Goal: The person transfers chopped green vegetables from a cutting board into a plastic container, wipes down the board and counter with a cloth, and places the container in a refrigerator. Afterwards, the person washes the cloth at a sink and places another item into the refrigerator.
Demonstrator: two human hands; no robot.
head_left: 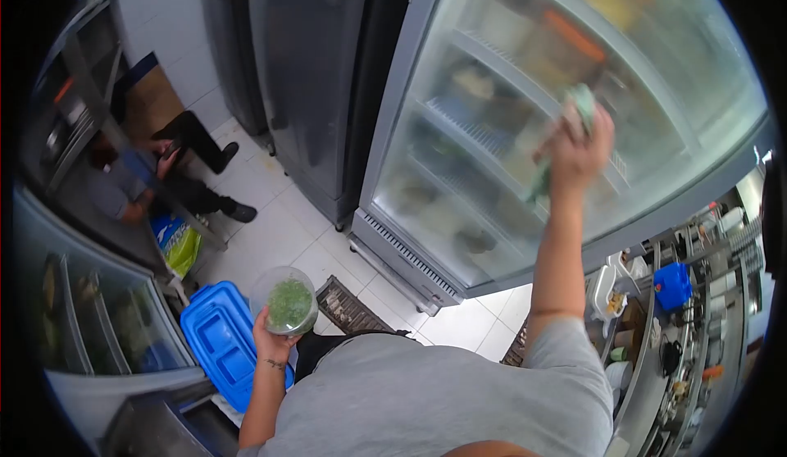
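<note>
Grey shirt [426, 391]: closest to the camera, filling the lower middle.
Cloth [583, 106]: pale green, bunched, held up at the fogged glass door [484, 231]; contact pressure cannot be told.
Right hand [578, 154]: arm stretched far out, grip closed around the cloth.
Wiping: apparently the step in hand; a folded pad under a flat palm should cover better than a bunch, in overlapping strokes from top to bottom.
Reach: a more squarely placed stance would likely give steadier pressure.
Left hand [270, 341]: grip curved round the clear tub [259, 293], well away from the glass.
Greens [289, 302]: inside the tub, best kept level and clear of drips.
Blue lid [239, 367]: just beside the tub.
Floor grate [352, 305]: near the feet, worth stepping around.
Seated person [111, 190]: well apart, at far left.
</note>
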